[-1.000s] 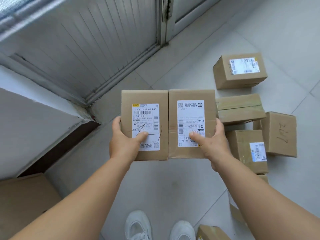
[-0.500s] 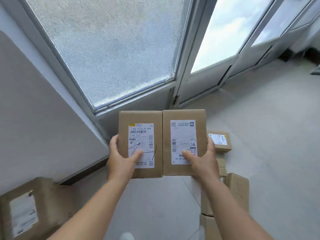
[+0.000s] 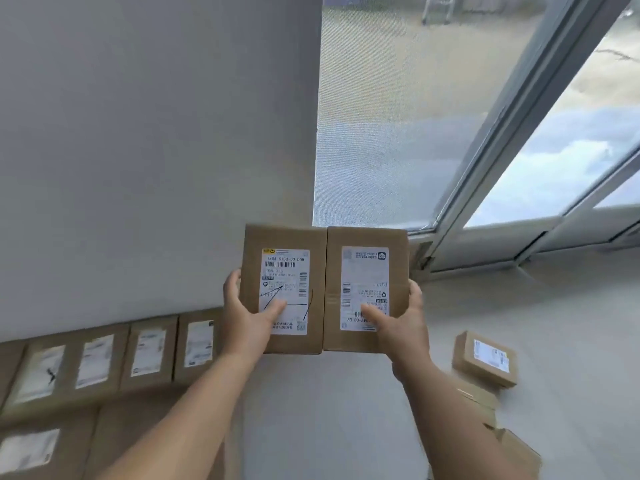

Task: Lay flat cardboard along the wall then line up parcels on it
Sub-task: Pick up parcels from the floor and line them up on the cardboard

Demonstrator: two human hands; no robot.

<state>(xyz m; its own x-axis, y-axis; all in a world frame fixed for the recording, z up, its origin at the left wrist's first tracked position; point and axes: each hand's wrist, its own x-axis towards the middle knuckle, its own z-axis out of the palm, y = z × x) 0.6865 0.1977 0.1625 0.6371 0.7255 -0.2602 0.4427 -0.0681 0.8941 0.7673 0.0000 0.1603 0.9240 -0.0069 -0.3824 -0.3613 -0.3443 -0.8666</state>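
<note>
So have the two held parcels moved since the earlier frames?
Yes. The two held parcels, gripped by the left hand and right hand, have travelled from the loose pile by the door toward the row of parcels along the wall.

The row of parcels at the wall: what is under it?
Brown flat cardboard shows in front of the row of parcels and seems to run under it; the parcels cover that part.

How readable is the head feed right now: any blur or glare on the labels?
Head view: the two held parcels are fairly sharp, barcodes visible, small print soft. The row of parcels along the wall is smeared by motion blur, labels unreadable. The window is bright, without glare on the labels. Straight frames bow from the wide lens.
</note>
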